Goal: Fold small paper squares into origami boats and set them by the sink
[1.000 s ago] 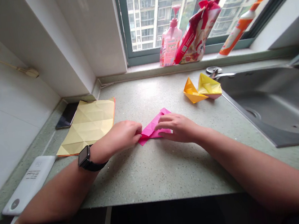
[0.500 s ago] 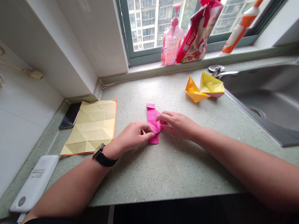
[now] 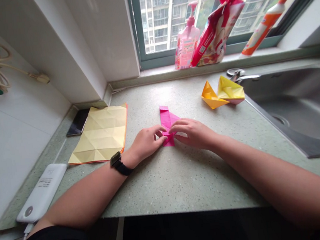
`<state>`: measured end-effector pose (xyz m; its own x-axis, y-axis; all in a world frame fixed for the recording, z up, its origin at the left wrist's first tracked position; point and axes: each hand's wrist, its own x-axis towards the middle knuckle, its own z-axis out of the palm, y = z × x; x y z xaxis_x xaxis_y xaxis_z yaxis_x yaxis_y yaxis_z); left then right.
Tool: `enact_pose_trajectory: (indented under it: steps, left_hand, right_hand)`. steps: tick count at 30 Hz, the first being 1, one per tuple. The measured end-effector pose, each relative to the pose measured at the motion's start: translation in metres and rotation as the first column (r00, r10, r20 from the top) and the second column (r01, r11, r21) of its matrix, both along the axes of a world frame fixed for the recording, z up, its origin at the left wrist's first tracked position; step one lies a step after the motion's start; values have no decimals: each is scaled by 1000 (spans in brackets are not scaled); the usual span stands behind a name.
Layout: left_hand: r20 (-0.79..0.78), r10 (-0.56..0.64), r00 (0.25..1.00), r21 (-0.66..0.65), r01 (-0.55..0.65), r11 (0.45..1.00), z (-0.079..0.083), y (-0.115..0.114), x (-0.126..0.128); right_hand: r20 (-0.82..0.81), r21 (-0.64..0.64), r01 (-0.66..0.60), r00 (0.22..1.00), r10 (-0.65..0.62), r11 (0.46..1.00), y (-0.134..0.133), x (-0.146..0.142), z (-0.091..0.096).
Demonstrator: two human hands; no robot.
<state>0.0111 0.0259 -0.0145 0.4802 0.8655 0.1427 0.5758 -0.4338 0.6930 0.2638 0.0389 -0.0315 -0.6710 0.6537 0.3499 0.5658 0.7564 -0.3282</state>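
1. Pink paper (image 3: 166, 124): folded into a narrow strip that lies flat on the speckled counter (image 3: 167, 181), centre, long axis pointing away from the person toward the window.
2. Left hand (image 3: 148, 141): fingers curled, thumb and fingertips closed on the near end of the pink paper from its left side. Black watch (image 3: 118, 163) on the wrist.
3. Right hand (image 3: 195, 133): half open, fingers loosely bent, fingertips pressing on the strip's right edge near the middle. Nothing is enclosed in it.
4. The two hands' fingertips nearly meet over the near half of the strip; the far end is uncovered.
5. Left of the hands: creased yellow sheet (image 3: 102, 134) flat on the counter, dark phone (image 3: 78, 122) just beyond its far-left corner, white power bank (image 3: 42, 193) at the near-left edge.
6. Far right: orange paper boat (image 3: 211, 97) touching yellow paper boat (image 3: 231, 92), both just beside the steel sink (image 3: 308, 117).
7. Window sill: pink pump bottle (image 3: 187, 42), red pouch (image 3: 216, 31) leaning against it, orange-capped bottle (image 3: 265, 25) tilted, apart to the right.
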Motion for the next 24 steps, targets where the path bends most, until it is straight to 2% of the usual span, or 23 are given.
enact_pose_trajectory:
  steps: [6,17,24]
  left_hand:
    - [-29,-10,1000,61,12,998,-8,3,1]
    - [-12,-54,998,138,55,989,-12,5,-1]
    - [-94,-123,988,285,145,948,-18,6,-5]
  right_hand:
    - [47,-20,3,999,-2,1000,5,2,-6]
    - [1,-33,-89,996,89,996,3,3,2]
    - [22,-28,-90,996,91,995,3,5,-1]
